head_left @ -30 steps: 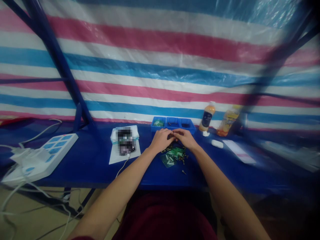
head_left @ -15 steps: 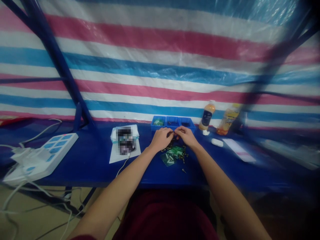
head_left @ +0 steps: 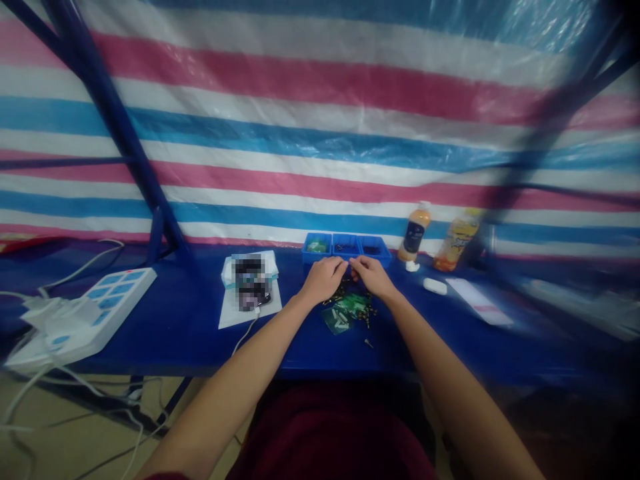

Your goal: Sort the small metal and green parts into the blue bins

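My left hand (head_left: 325, 277) and my right hand (head_left: 371, 275) meet fingertip to fingertip just in front of the blue bins. Both have their fingers curled in a pinch, and whatever lies between them is too small and hidden to name. Below the hands spreads a heap of small brass-coloured metal parts (head_left: 369, 313), with green pieces (head_left: 356, 304) among them. A clear bag with white sticks (head_left: 340, 320) lies at the near left of the heap. One loose screw-like part (head_left: 369, 343) rests closer to me.
Three joined blue bins (head_left: 346, 257) stand behind my hands; the left one holds green pieces. Two drink bottles (head_left: 414, 233), a white case (head_left: 435, 287) and a white slip (head_left: 479, 301) are to the right. Left are a phone on paper (head_left: 227, 317) and a power strip (head_left: 120, 293) with cables.
Both hands stay in almost the same place; the fingertips have shifted slightly against each other. Nothing else on the table has visibly moved.
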`<move>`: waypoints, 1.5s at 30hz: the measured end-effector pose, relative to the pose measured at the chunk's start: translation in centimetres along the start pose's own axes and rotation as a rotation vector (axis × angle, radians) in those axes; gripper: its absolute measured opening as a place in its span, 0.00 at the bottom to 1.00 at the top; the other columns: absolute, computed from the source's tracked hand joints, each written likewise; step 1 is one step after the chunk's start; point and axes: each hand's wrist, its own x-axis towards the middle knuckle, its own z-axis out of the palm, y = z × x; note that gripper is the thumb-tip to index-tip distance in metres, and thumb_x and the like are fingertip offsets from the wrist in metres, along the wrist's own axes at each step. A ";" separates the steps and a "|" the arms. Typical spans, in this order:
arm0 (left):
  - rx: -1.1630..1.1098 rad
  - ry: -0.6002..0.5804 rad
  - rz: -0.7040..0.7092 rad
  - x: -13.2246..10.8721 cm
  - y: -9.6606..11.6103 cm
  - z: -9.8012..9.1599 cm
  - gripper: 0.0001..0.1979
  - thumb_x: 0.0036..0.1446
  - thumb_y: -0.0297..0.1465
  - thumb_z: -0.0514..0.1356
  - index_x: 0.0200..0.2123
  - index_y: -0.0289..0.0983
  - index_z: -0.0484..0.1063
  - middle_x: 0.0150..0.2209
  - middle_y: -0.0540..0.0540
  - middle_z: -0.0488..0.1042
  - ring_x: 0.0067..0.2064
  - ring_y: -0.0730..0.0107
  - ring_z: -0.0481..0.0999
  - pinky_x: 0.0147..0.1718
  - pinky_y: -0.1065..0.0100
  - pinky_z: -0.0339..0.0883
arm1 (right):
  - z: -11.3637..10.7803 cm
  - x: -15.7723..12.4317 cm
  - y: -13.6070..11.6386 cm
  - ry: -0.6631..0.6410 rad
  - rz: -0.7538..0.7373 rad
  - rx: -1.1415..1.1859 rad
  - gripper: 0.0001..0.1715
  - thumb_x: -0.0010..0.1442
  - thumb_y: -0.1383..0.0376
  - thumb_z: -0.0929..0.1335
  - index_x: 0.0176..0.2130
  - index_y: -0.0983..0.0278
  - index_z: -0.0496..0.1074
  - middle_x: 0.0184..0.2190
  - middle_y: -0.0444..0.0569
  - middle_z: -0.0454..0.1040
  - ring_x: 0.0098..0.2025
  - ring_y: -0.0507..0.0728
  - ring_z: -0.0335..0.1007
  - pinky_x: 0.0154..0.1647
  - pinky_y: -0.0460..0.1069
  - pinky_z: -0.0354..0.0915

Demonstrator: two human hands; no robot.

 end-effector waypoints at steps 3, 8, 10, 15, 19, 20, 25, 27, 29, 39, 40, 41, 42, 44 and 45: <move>-0.050 0.008 0.015 0.0 0.0 0.1 0.20 0.70 0.40 0.45 0.37 0.39 0.73 0.37 0.46 0.77 0.39 0.64 0.74 0.41 0.64 0.64 | -0.1 0.1 0.0 0.014 -0.012 -0.012 0.28 0.59 0.42 0.65 0.24 0.63 0.67 0.21 0.45 0.71 0.25 0.53 0.67 0.31 0.48 0.64; -0.090 0.018 0.033 0.0 0.0 0.1 0.21 0.70 0.41 0.45 0.38 0.39 0.74 0.37 0.47 0.77 0.40 0.64 0.74 0.40 0.65 0.64 | -0.2 0.1 0.2 0.033 -0.031 -0.047 0.30 0.60 0.43 0.64 0.21 0.63 0.68 0.19 0.45 0.70 0.25 0.53 0.66 0.31 0.48 0.62; -0.092 0.016 0.033 -0.1 0.0 0.0 0.21 0.70 0.42 0.45 0.36 0.39 0.74 0.36 0.47 0.76 0.40 0.64 0.74 0.40 0.65 0.64 | -0.1 0.1 0.2 0.029 -0.033 -0.002 0.28 0.59 0.44 0.66 0.23 0.63 0.68 0.20 0.45 0.70 0.25 0.53 0.66 0.31 0.48 0.62; -0.104 0.016 0.018 -0.1 -0.1 0.1 0.23 0.69 0.43 0.44 0.38 0.39 0.74 0.36 0.46 0.75 0.40 0.64 0.74 0.40 0.65 0.64 | 0.1 0.2 0.3 0.015 -0.045 0.137 0.21 0.55 0.48 0.70 0.34 0.64 0.73 0.27 0.45 0.74 0.25 0.52 0.67 0.30 0.48 0.63; -0.090 0.015 0.007 -0.1 0.0 0.1 0.23 0.69 0.43 0.44 0.38 0.39 0.75 0.36 0.46 0.75 0.40 0.63 0.74 0.40 0.65 0.64 | -0.1 0.3 0.2 0.038 -0.042 0.164 0.20 0.54 0.50 0.72 0.34 0.65 0.74 0.28 0.46 0.75 0.25 0.52 0.67 0.31 0.48 0.63; -0.085 0.016 0.008 -0.1 0.0 0.0 0.23 0.69 0.43 0.44 0.37 0.39 0.75 0.36 0.46 0.75 0.40 0.63 0.74 0.40 0.65 0.64 | -0.1 0.3 0.1 0.041 -0.033 0.179 0.21 0.53 0.49 0.72 0.33 0.65 0.74 0.27 0.46 0.75 0.25 0.51 0.67 0.30 0.48 0.63; -0.027 0.028 -0.023 -0.1 -0.1 0.0 0.23 0.69 0.44 0.44 0.34 0.38 0.73 0.33 0.46 0.75 0.38 0.63 0.74 0.38 0.64 0.63 | -0.1 0.3 0.3 0.051 0.148 0.257 0.28 0.52 0.43 0.71 0.23 0.64 0.68 0.20 0.44 0.68 0.21 0.50 0.63 0.26 0.47 0.61; -0.012 0.039 -0.045 -0.1 -0.2 0.0 0.25 0.69 0.45 0.44 0.32 0.38 0.72 0.32 0.46 0.75 0.36 0.63 0.74 0.36 0.64 0.62 | -0.2 0.3 0.5 0.054 0.215 0.277 0.29 0.50 0.42 0.72 0.21 0.63 0.65 0.17 0.42 0.65 0.20 0.49 0.61 0.24 0.47 0.59; -0.005 0.044 -0.064 0.0 -0.4 0.1 0.25 0.69 0.46 0.43 0.31 0.38 0.71 0.31 0.46 0.74 0.35 0.63 0.73 0.34 0.65 0.61 | -0.3 0.3 0.6 0.056 0.238 0.287 0.30 0.49 0.42 0.72 0.21 0.63 0.63 0.16 0.41 0.63 0.19 0.49 0.59 0.23 0.46 0.58; 0.003 0.032 -0.078 0.0 -0.5 0.3 0.24 0.68 0.46 0.45 0.32 0.39 0.72 0.31 0.46 0.75 0.34 0.64 0.73 0.34 0.65 0.62 | -0.8 0.5 0.9 0.138 0.228 0.328 0.21 0.48 0.50 0.75 0.33 0.64 0.73 0.30 0.46 0.76 0.23 0.48 0.65 0.21 0.44 0.56; 0.002 0.031 -0.078 0.0 -0.6 0.3 0.24 0.68 0.46 0.46 0.32 0.39 0.73 0.31 0.46 0.76 0.34 0.64 0.73 0.34 0.65 0.62 | -0.9 0.5 0.9 0.142 0.239 0.358 0.21 0.48 0.52 0.75 0.35 0.63 0.74 0.33 0.47 0.77 0.24 0.48 0.66 0.21 0.43 0.56; 0.001 0.031 -0.077 0.0 -0.6 0.3 0.23 0.68 0.46 0.46 0.32 0.39 0.73 0.32 0.46 0.76 0.34 0.64 0.74 0.34 0.65 0.62 | -1.1 0.5 0.9 0.150 0.253 0.384 0.20 0.48 0.53 0.75 0.36 0.63 0.74 0.35 0.48 0.78 0.24 0.48 0.66 0.21 0.43 0.56; 0.000 0.032 -0.078 0.0 -0.7 0.4 0.22 0.67 0.45 0.47 0.33 0.39 0.73 0.33 0.46 0.76 0.35 0.63 0.74 0.34 0.65 0.63 | -1.2 0.5 0.9 0.160 0.270 0.400 0.19 0.49 0.54 0.75 0.37 0.63 0.75 0.35 0.48 0.78 0.24 0.48 0.66 0.20 0.43 0.56; -0.002 0.036 -0.080 0.0 -0.8 0.5 0.19 0.67 0.44 0.49 0.34 0.39 0.74 0.34 0.46 0.77 0.36 0.63 0.75 0.36 0.64 0.64 | -1.6 0.7 1.0 0.184 0.321 0.398 0.17 0.52 0.55 0.73 0.35 0.64 0.74 0.32 0.48 0.77 0.22 0.47 0.64 0.18 0.43 0.54; -0.004 0.038 -0.083 0.0 -0.9 0.6 0.18 0.66 0.43 0.50 0.34 0.39 0.74 0.34 0.46 0.77 0.37 0.63 0.75 0.37 0.64 0.65 | -1.7 0.8 1.2 0.195 0.358 0.386 0.16 0.53 0.55 0.72 0.33 0.65 0.74 0.29 0.48 0.76 0.21 0.47 0.63 0.17 0.43 0.52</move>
